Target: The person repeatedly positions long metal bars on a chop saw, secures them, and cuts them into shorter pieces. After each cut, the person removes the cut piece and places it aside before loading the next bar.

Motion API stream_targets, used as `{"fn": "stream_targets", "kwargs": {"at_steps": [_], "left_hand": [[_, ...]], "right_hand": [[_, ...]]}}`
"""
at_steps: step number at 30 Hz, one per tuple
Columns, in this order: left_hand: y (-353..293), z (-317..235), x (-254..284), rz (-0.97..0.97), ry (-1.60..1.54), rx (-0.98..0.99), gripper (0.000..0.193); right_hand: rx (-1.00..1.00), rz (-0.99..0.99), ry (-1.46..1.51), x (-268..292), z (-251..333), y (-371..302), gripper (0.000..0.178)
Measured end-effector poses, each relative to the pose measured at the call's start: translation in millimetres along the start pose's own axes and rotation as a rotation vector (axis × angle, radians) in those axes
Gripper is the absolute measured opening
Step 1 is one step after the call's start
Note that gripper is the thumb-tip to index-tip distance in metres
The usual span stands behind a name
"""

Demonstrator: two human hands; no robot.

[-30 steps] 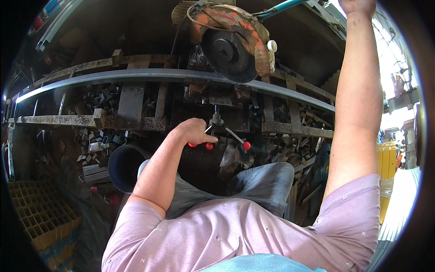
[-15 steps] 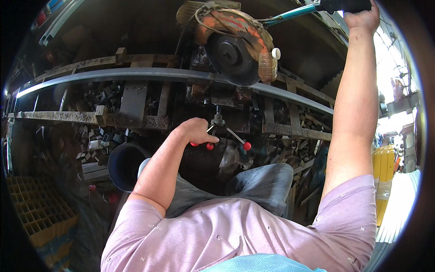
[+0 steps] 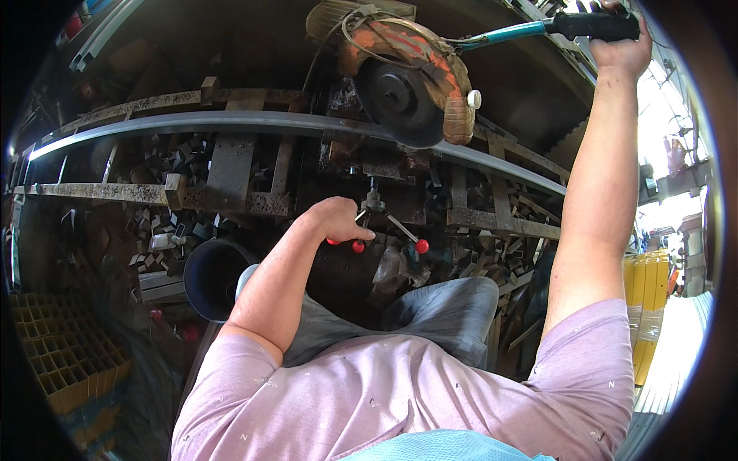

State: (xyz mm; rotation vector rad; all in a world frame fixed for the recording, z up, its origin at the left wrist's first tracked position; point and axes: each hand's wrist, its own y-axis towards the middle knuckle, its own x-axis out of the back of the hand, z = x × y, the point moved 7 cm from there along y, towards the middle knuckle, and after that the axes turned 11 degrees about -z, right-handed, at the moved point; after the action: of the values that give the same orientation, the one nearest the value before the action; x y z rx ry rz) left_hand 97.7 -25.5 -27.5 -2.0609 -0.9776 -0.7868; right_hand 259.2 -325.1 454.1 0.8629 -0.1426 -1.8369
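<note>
Left hand [image 3: 334, 217]: set against the spoked handle [image 3: 374, 201], thumb reaching toward the middle of 3 visible red knobs [image 3: 421, 246]. Its fingers are hidden, so whether they close around a spoke cannot be told. Its pose is unchanged over the last 1 s.

Right hand [image 3: 621, 54]: wrapped around the black grip [image 3: 565, 27] at the end of the blue lever [image 3: 503, 35], arm stretched to the upper right. The grip, out of the picture 1 s ago, now shows along most of its length.

Saw [image 3: 453, 69]: at the lever's other end, slightly lower than before, its blade [image 3: 393, 94] included.

Bar [image 3: 231, 121]: long, pale, laid across the rails [image 3: 115, 192] and passing behind the blade's lower edge in this view; contact cannot be judged. The shift suggests that the right hand is bringing the saw toward the bar; no cut shows in the visible length.

Surroundings: offcuts [image 3: 161, 242] below the rails; a dark bucket [image 3: 187, 280] beside the left forearm.
</note>
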Motion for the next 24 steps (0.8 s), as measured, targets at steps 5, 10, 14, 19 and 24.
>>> {"fn": "stream_targets", "kwargs": {"at_steps": [5, 10, 14, 19, 24], "left_hand": [[2, -3, -2, -0.009, 0.008, -0.026, 0.075], [1, -1, -3, 0.014, 0.002, -0.004, 0.074], [-2, -4, 0, -0.009, 0.019, -0.021, 0.072], [-3, -6, 2, -0.005, 0.025, -0.026, 0.071], [-3, -3, 0, -0.006, 0.025, -0.016, 0.071]], "right_hand": [[-0.061, 0.191, 0.146, 57, 4, 73, 0.049], [-0.247, 0.411, 0.245, 64, -2, 72, 0.056], [-0.059, 0.169, 0.146, 71, 0, 63, 0.056], [-0.147, 0.245, 0.238, 85, 2, 56, 0.057], [-0.134, 0.197, 0.238, 101, 1, 39, 0.059]]}}
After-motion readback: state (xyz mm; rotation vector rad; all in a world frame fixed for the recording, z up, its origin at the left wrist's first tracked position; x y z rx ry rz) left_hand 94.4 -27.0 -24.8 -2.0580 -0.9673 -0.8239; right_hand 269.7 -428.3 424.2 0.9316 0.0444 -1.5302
